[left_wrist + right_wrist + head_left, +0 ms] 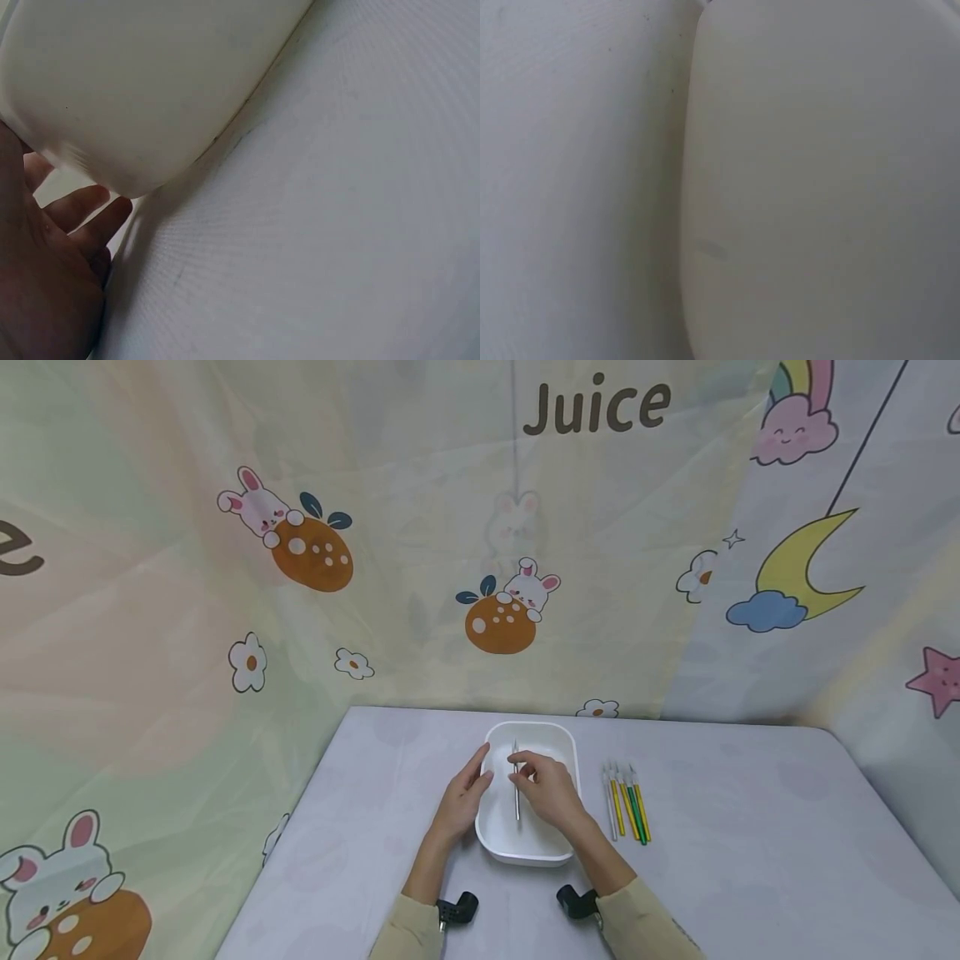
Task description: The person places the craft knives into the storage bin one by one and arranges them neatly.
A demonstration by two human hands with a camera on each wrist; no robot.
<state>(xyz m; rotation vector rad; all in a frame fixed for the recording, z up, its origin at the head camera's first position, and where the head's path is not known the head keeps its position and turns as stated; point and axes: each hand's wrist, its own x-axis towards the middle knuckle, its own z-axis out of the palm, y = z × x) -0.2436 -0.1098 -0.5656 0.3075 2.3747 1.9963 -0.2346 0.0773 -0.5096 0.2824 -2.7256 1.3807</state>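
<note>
One slim, silver, pointed tool point(517, 808) was pinched between the thumb and fingers of the right hand point(551, 792), its long axis running near to far, along the length of the white, rounded plastic tray point(498, 835) below. Whether it touched the tray's floor was hard to tell. At the left rim, the left hand point(456, 806) rested, fingers extended. Five slim silver, yellow and green pen-like tools point(637, 810) lay right of the tray, nearer the right hand.
</note>
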